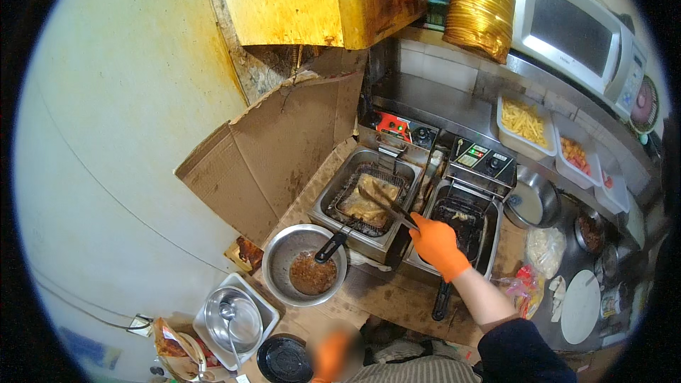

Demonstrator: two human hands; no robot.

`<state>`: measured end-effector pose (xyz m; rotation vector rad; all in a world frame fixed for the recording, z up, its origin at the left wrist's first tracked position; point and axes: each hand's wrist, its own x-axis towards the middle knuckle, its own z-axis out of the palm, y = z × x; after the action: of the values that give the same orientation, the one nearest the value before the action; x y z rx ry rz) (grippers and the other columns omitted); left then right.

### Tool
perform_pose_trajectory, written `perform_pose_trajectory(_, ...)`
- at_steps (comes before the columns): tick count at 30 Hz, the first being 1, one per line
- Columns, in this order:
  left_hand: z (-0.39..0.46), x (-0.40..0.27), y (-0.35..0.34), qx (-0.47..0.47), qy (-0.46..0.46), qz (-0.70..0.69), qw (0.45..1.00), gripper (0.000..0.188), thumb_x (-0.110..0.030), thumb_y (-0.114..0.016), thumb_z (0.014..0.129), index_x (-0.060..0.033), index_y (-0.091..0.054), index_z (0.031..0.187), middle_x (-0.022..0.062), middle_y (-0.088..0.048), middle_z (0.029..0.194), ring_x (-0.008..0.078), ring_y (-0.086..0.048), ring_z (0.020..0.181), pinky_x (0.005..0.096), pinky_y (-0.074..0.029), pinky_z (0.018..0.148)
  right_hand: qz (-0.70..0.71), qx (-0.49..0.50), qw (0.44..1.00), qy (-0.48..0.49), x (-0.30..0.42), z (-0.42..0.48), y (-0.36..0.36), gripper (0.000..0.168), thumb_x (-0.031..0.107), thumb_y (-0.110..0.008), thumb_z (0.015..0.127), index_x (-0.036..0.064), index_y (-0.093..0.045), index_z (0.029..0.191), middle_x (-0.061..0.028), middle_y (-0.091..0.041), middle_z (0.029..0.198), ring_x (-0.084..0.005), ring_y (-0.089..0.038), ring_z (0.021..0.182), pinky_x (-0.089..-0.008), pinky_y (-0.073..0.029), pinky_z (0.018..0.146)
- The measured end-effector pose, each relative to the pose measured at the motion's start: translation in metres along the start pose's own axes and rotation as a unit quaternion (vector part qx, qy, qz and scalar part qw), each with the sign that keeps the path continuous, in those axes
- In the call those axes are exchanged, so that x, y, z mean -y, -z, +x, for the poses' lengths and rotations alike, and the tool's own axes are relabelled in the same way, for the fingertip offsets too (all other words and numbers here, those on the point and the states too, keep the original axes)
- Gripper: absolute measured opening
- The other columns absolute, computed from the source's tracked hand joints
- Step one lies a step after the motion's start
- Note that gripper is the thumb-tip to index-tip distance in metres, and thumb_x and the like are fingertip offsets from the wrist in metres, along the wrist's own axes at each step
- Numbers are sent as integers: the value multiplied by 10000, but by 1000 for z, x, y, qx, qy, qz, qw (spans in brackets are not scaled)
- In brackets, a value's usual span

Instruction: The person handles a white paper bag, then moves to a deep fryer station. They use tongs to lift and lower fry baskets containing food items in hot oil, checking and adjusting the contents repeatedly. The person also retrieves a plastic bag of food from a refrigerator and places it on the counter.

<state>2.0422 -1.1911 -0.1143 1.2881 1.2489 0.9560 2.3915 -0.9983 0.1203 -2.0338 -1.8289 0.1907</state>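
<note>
My right hand (440, 247), in an orange glove, grips dark metal tongs (387, 201). The tongs reach over the left deep fryer (323, 207), their tips at a pale golden battered piece of food (368, 191) in the wire fry basket (345, 214). Bubbling oil surrounds that basket. Under my right forearm, the right deep fryer (497, 223) holds dark oil, with a few pale bits in its basket (479, 231). Low in the picture, my left hand (334, 354), also orange-gloved, is partly blurred beside a round black plastic dish (284, 360); whether it holds anything cannot be seen.
A steel bowl (274, 271) of brown seasoning sits under the left basket's black handle (331, 247). Cardboard (287, 143) shields the left wall. Fries (524, 122) fill a tub on the right shelf, below a microwave (572, 26). A yellow-stained metal box (287, 5) hangs overhead.
</note>
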Motion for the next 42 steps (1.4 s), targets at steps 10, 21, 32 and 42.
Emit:
perform_pose_trajectory(10, 6, 6, -12, 16, -8, -11, 1000, 249, -127, -547, 1009, 27, -650, 1174, 40, -672, 981, 110, -600, 904, 239, -468, 850, -46, -42, 998, 6, -11, -72, -15, 580, 247, -602, 907, 153, -454, 1460, -143, -650, 857, -351, -642, 678, -487, -501, 582)
perform_pose_trajectory(21, 10, -81, -47, 58, 142, -104, 983, 254, -95, -533, 1001, 31, -654, 1186, 69, -692, 1000, 132, -621, 939, 261, -479, 885, 315, 101, 939, -95, 19, -53, -28, 562, 262, -532, 922, 1, -441, 1411, -286, -609, 1229, -449, -610, 1077, -487, -489, 926)
perform_pose_trajectory(32, 97, -202, -207, 361, 394, -288, 795, 429, -342, -440, 1053, -13, -511, 1319, 98, -663, 1101, 263, -651, 927, 373, -508, 779, 308, -75, 946, -68, -81, -211, 61, 266, 149, -597, 940, 58, -683, 1174, -165, -697, 1091, -315, -674, 983, -349, -524, 839)
perform_pose_trajectory(42, 112, -210, -241, 328, 379, -201, 842, 356, -353, -484, 1043, -31, -604, 1137, -17, -487, 704, 106, -387, 509, 323, -402, 496, 223, -147, 900, -344, -183, -400, 49, 252, 136, -619, 916, 14, -702, 1121, -189, -709, 1056, -290, -687, 966, -342, -524, 849)
